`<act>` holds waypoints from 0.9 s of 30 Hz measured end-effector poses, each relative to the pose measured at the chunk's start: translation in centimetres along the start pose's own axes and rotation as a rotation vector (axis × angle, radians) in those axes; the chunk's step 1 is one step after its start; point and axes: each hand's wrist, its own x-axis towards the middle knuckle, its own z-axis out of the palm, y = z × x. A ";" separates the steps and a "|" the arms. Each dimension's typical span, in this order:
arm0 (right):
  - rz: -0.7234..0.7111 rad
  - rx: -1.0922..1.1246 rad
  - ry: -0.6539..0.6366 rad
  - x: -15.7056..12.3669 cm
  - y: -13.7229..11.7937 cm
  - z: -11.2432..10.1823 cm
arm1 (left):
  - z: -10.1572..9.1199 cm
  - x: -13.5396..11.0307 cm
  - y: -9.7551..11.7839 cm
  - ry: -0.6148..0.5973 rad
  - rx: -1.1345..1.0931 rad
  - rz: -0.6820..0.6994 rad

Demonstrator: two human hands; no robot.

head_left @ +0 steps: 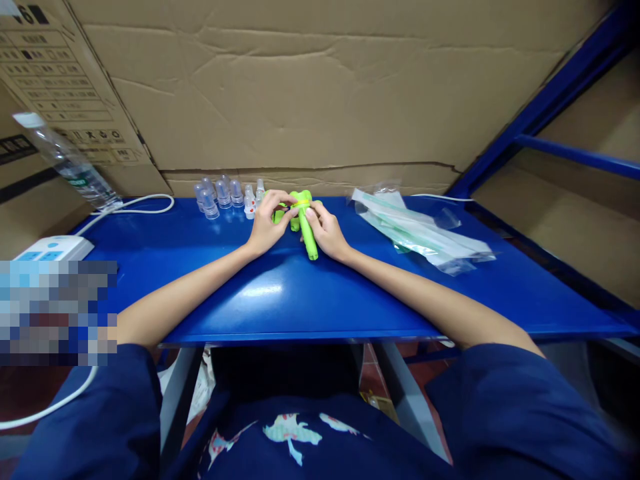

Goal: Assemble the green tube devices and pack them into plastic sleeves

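Observation:
A lime-green plastic piece with a rod-like handle (311, 244) is between my hands above the blue table, its handle slanting toward me. My left hand (270, 223) is closed, thumb and fingers pinching at the yellowish upper part of the piece. From the other side, my right hand (327, 232) grips it with the thumb near the top of the handle. Further green parts (279, 217) show beside and behind my left fingers, partly hidden. Just left of that hand stand small clear bottles with white lower parts (250, 202).
Several clear plastic caps or cups (211, 204) stand at the back left. Flat clear plastic bags (420, 230) lie on the right. A water bottle (75, 167), a white power strip (55, 250) and cables occupy the left. Cardboard (300, 93) walls the back; a blue frame (540, 100) rises right.

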 end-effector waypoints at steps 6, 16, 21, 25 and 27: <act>-0.147 0.009 -0.016 -0.3 -0.1 0.9 | -0.2 0.2 0.8 -0.021 0.075 -0.009; -0.157 -0.068 0.024 -0.5 0.0 0.7 | -0.5 0.5 1.3 -0.032 0.142 0.061; -0.163 -0.085 0.017 -0.6 -0.6 0.6 | -0.6 0.7 1.5 -0.063 0.141 0.046; -0.082 -0.049 0.007 -0.7 -1.2 0.5 | -0.7 0.8 1.6 -0.104 0.146 -0.007; -0.052 -0.026 0.013 -0.7 -1.3 0.5 | -0.7 0.8 1.6 -0.110 0.141 -0.010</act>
